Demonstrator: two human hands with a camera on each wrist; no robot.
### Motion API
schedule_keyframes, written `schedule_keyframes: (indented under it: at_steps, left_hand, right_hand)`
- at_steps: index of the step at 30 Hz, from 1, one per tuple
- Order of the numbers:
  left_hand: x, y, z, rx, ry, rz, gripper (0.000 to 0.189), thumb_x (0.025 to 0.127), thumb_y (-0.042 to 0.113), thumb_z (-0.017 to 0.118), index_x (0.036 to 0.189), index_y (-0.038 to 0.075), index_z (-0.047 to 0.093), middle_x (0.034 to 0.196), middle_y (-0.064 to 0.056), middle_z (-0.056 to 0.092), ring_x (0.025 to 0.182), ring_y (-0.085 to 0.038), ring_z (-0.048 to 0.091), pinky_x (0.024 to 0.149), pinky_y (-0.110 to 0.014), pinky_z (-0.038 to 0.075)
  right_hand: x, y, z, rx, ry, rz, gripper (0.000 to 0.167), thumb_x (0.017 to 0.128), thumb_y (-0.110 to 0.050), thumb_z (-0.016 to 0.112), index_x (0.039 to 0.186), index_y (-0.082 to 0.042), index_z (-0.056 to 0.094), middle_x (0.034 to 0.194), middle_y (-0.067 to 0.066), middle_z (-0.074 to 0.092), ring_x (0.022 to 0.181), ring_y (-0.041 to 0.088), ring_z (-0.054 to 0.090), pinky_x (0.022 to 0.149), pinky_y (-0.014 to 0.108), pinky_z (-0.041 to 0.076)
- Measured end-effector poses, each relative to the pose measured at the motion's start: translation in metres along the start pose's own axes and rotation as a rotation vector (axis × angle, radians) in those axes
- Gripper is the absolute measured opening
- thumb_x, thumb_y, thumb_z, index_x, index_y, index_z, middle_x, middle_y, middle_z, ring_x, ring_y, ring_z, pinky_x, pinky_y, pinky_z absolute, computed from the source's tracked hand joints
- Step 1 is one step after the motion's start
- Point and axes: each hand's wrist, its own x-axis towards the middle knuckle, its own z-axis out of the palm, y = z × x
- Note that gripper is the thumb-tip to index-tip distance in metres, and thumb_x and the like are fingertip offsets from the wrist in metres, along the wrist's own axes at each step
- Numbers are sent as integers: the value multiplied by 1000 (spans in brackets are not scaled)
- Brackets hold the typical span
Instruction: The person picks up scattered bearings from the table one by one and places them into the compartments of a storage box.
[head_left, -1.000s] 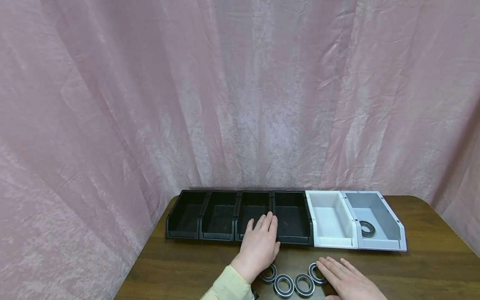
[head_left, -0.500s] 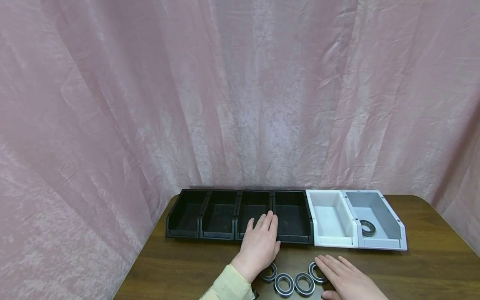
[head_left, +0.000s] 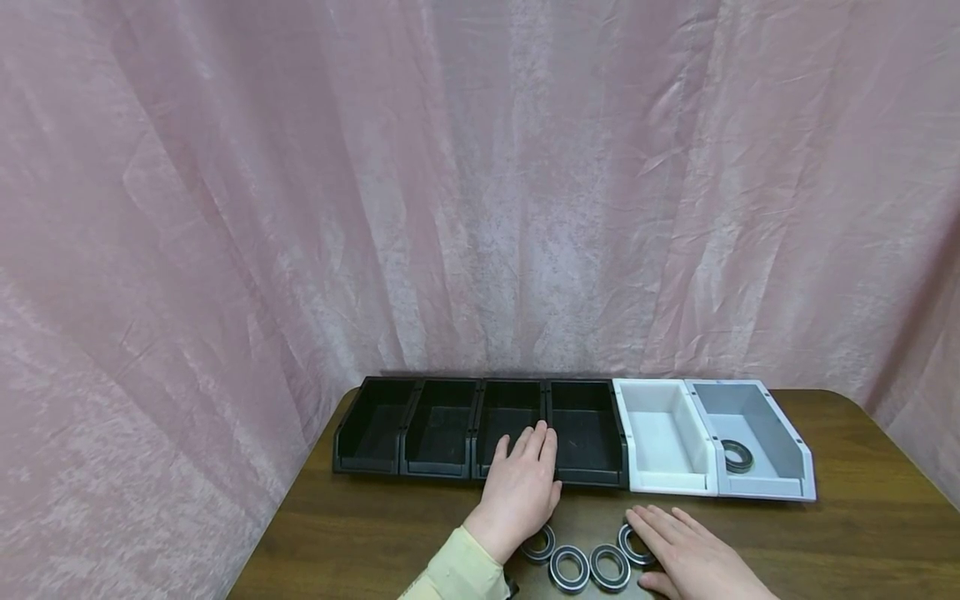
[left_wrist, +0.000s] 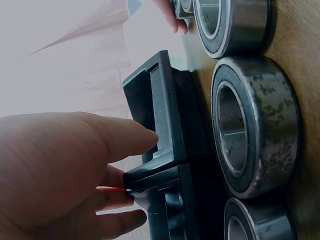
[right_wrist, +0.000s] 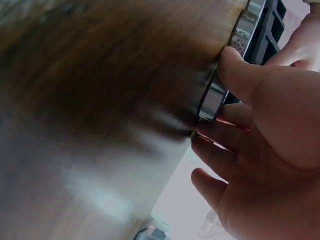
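Note:
In the head view, several steel ball bearings lie flat in a shallow curve on the wooden table. My right hand (head_left: 690, 554) hovers with extended fingers over the rightmost bearing (head_left: 625, 546), partly covering it. From the right wrist, that bearing (right_wrist: 212, 101) shows between thumb and fingertips; firm contact cannot be told. My left hand (head_left: 517, 496) reaches across the front of a black bin (head_left: 438, 468), fingers spread and fairly straight, holding nothing. Beneath its wrist sits the leftmost bearing (head_left: 550, 543), partly hidden. A worn-edged bearing (left_wrist: 275, 130) stands large in the left wrist view.
Several black bins stand in a row at the table's back, joined by a white bin (head_left: 667, 483) and a grey bin (head_left: 765, 487) on the right. One bearing (head_left: 741, 468) lies inside the grey bin. A pink curtain (head_left: 480, 192) hangs behind the wooden table (head_left: 862, 533).
My right hand has shifted slightly left and away from me over the rightmost bearing, with more of its thumb showing. The left hand and the bearings stay practically where they were.

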Motion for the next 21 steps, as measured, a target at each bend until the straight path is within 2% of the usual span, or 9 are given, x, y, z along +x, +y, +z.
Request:
schedule_keyframes:
  at_steps: [12,21]
  left_hand:
    - [1,0,0,-4,-1,2,71,101,40,81,159,5,57,165,-14,55,148,-30,58,118,-60,47]
    - [0,0,-1,-4,-2,0,72,101,40,81,158,5,57,164,-14,55,148,-30,58,118,-59,47]
  right_hand:
    - [3,-3,0,4,18,20,76,95,-47,84,151,-2,62,154,15,63,146,40,56,123,65,38]
    - [3,-1,1,-25,47,-7,70,96,-44,84,147,-1,65,152,17,64,145,41,56,121,64,41]
